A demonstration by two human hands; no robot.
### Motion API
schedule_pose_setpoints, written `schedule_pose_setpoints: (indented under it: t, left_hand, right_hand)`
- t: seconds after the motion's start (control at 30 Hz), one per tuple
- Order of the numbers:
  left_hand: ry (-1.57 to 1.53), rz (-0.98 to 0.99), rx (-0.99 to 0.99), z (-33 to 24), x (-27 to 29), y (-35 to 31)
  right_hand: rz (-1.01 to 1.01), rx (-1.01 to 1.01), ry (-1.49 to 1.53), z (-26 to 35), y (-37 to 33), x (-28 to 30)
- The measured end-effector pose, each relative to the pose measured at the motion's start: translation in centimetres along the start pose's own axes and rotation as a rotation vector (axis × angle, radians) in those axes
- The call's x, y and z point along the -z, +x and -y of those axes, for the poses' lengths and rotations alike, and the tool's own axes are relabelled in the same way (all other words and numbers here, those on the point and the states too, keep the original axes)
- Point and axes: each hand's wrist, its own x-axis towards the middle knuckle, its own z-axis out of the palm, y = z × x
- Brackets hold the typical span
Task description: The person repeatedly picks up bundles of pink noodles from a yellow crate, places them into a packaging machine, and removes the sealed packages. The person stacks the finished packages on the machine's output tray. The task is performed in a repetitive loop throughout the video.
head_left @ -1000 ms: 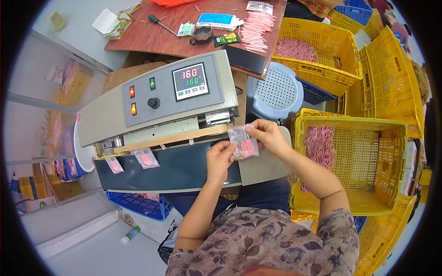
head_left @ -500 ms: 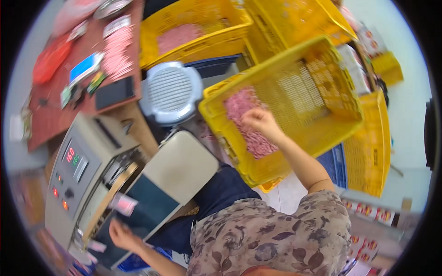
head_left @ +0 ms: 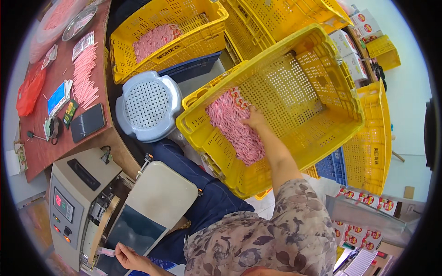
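Observation:
My left hand is by the front of the grey sealing machine, thumb and fingers pinched on one end of a small pink packet. The packet's other end reaches the machine's edge. Inside the tilted yellow crate, my right hand touches the side of a heap of small pink packets. Its thumb and fingers are apart, though some fingertips are hard to see. Red and white print shows along the heap's upper end.
A beige plate and a dark belt adjoin the machine. Beyond stand a grey-blue stool and another yellow crate holding pink packets. Pink sticks, a phone and a red bag lie on the red-brown table.
My right hand has opened from a closed shape and come to the heap's side. My left hand has moved lower, onto a packet. A packet previously near the belt's upper end is gone from there.

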Motion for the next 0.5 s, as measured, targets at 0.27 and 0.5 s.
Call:
schedule_pose_setpoints:
  t: [0.27,0.5]
  left_hand:
    - [0.023,0.123,-0.004,-1.6,-3.3,-0.6]
    - [0.062,0.198,-0.139,-1.5,-3.5,-1.1]
  right_hand:
    - [-0.302,0.082,-0.162,-1.8,0.2,0.4]
    - [-0.456,0.334,-0.166,-1.6,1.8,-1.2]
